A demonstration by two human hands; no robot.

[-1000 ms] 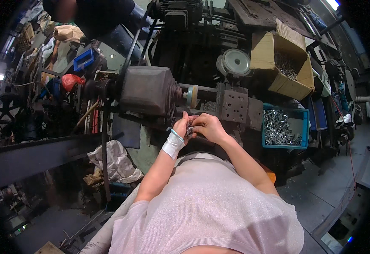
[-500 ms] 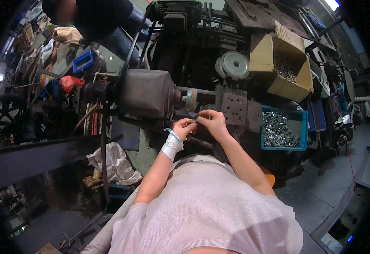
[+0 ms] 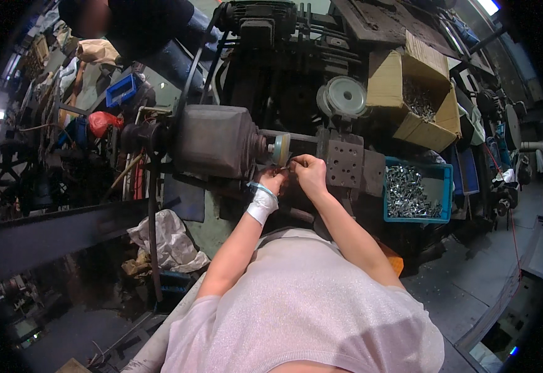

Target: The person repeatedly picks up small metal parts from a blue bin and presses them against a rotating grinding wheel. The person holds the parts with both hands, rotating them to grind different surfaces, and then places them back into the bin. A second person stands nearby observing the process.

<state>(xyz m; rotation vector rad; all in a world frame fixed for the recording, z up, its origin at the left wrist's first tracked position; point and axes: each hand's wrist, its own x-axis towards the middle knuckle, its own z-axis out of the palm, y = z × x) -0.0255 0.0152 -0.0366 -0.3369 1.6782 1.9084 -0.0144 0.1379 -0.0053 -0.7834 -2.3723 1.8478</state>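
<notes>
My left hand, with a white wrap at the wrist, is closed just below a small wheel on the machine's spindle. Beside it on the right, my right hand is closed too, its fingertips pinched together. Between the two sets of fingertips is a small piece, too tiny and too covered to name. The fingertips are very near the wheel's lower edge; whether the piece touches it I cannot tell. Left of the wheel sits the dark machine housing. To the right of my right hand stands a metal block with holes.
A blue bin of shiny metal parts stands right of the machine. Behind it an open cardboard box holds more small parts. A round metal disc sits behind the block. A person is at the far left.
Both hands have moved forward, closer to the spindle wheel, the left one also to the right. The fingers remain pinched together.
</notes>
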